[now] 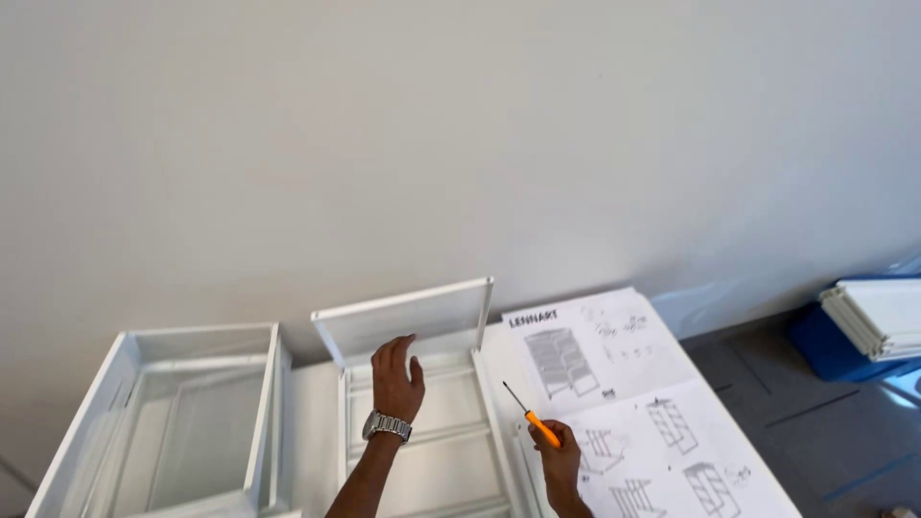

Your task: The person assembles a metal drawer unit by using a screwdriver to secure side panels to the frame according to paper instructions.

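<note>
My left hand [396, 378], with a metal watch on the wrist, reaches up with fingers apart and rests against a white mesh drawer [422, 384] whose far panel [403, 321] is tilted up. My right hand [558, 462] grips an orange-handled screwdriver [530, 418], its dark shaft pointing up and to the left, just right of the drawer's side rail. A second white mesh drawer [192, 403] stands assembled to the left.
An assembly instruction sheet [624, 384] with line drawings lies open on the white table to the right of the drawer. A plain light wall fills the background. At the far right, white panels [878, 317] are stacked on a blue object over a grey floor.
</note>
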